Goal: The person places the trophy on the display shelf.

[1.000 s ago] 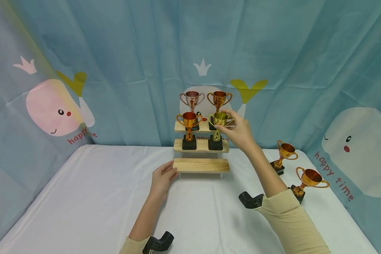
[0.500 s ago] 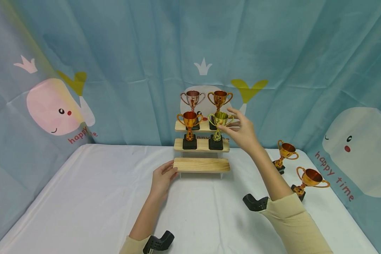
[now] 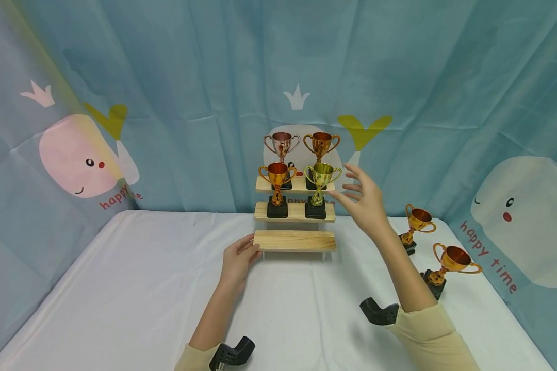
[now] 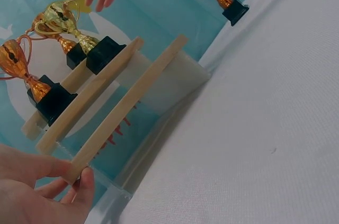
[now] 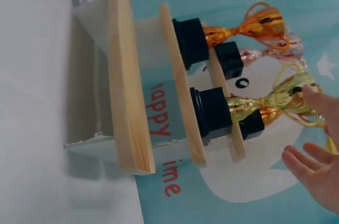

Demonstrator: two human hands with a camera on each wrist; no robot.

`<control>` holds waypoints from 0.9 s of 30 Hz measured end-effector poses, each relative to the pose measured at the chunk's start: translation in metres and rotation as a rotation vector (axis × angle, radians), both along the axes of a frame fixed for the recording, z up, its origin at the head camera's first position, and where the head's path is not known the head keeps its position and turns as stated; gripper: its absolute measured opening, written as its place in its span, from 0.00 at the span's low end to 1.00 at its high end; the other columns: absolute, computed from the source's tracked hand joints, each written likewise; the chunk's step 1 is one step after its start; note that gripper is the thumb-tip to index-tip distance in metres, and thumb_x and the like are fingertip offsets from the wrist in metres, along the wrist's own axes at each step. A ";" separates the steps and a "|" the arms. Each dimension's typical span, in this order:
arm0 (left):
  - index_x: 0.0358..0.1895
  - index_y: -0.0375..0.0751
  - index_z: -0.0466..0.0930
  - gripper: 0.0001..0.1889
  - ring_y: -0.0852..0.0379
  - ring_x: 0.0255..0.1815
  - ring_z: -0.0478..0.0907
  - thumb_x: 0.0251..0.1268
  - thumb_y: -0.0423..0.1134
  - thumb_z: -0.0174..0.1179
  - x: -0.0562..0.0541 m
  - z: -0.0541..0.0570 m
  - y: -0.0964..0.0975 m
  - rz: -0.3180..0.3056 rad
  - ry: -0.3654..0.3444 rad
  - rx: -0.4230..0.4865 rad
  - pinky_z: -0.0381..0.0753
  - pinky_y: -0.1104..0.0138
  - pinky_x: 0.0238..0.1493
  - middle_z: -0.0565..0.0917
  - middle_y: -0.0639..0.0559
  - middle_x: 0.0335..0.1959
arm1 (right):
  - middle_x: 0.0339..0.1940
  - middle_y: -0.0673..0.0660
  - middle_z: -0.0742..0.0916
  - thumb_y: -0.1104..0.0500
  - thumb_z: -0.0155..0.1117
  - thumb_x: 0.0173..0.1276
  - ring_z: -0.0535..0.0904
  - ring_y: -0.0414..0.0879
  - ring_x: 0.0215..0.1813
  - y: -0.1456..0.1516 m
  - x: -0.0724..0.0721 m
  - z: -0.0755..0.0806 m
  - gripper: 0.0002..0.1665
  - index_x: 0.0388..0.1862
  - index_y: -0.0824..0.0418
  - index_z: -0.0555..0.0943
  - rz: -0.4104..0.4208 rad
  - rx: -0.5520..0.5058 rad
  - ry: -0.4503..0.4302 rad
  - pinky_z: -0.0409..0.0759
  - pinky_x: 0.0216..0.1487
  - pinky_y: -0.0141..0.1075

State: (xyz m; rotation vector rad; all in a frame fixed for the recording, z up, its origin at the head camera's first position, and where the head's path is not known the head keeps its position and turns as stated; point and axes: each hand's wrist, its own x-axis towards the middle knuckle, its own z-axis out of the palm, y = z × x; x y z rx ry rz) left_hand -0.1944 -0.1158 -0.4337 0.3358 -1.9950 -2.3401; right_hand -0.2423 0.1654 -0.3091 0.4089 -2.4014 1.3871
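Note:
A three-step wooden display stand (image 3: 294,241) stands at the table's back. My left hand (image 3: 235,262) grips the left end of its lowest board, thumb and fingers on either side in the left wrist view. On the middle board are an orange-gold trophy cup (image 3: 277,180) at left and a yellow-gold trophy cup (image 3: 322,178) at right, both upright on black bases. Behind them, a pinkish trophy cup (image 3: 282,144) and another gold trophy cup (image 3: 322,143) occupy the top board. My right hand (image 3: 365,202) is just right of the yellow-gold cup, fingers spread, holding nothing.
Two more orange-gold trophies, one farther back (image 3: 418,221) and one nearer (image 3: 452,260), stand on the table at the right, beside my right forearm. A white cloth (image 3: 144,288) covers the table. Behind it hangs a blue printed curtain (image 3: 190,103).
My right hand has let go of the yellow-gold trophy and drawn back to the right. That trophy stays on the middle board. My left hand keeps its grip on the stand.

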 end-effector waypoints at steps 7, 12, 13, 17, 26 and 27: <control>0.72 0.24 0.72 0.23 0.51 0.56 0.83 0.78 0.26 0.57 -0.001 -0.001 0.000 0.003 -0.004 0.000 0.89 0.68 0.57 0.78 0.28 0.65 | 0.74 0.71 0.74 0.61 0.73 0.74 0.76 0.69 0.70 0.002 0.012 -0.007 0.43 0.82 0.62 0.65 -0.014 -0.006 0.039 0.79 0.72 0.59; 0.72 0.25 0.72 0.23 0.52 0.54 0.83 0.78 0.26 0.58 0.000 0.001 0.001 0.004 -0.014 -0.005 0.89 0.67 0.57 0.79 0.30 0.64 | 0.73 0.70 0.75 0.60 0.72 0.75 0.76 0.67 0.71 0.006 0.022 -0.012 0.42 0.82 0.60 0.65 -0.024 0.005 0.050 0.79 0.72 0.58; 0.72 0.25 0.72 0.23 0.52 0.54 0.83 0.78 0.26 0.58 0.000 0.001 0.001 0.003 -0.015 -0.005 0.89 0.67 0.57 0.79 0.30 0.64 | 0.73 0.69 0.75 0.59 0.72 0.75 0.76 0.67 0.71 0.007 0.024 -0.014 0.42 0.82 0.60 0.65 -0.030 0.009 0.051 0.80 0.72 0.58; 0.73 0.25 0.71 0.23 0.52 0.54 0.83 0.78 0.26 0.58 0.000 0.002 0.001 0.003 -0.014 -0.006 0.89 0.68 0.57 0.79 0.30 0.64 | 0.73 0.70 0.76 0.59 0.71 0.76 0.77 0.67 0.71 0.011 0.034 -0.018 0.40 0.82 0.61 0.65 -0.060 0.017 0.053 0.80 0.72 0.58; 0.73 0.26 0.72 0.23 0.51 0.56 0.83 0.78 0.26 0.58 -0.001 0.001 0.002 0.012 -0.028 -0.010 0.89 0.70 0.55 0.79 0.30 0.64 | 0.69 0.70 0.80 0.63 0.71 0.75 0.80 0.67 0.67 0.020 0.058 -0.027 0.37 0.79 0.62 0.69 -0.133 0.038 0.093 0.81 0.70 0.57; 0.73 0.26 0.72 0.23 0.51 0.56 0.83 0.78 0.26 0.58 -0.001 0.001 0.002 0.012 -0.028 -0.009 0.89 0.70 0.55 0.79 0.30 0.64 | 0.69 0.70 0.80 0.63 0.71 0.74 0.80 0.67 0.67 0.022 0.060 -0.028 0.37 0.79 0.62 0.70 -0.141 0.043 0.100 0.81 0.69 0.58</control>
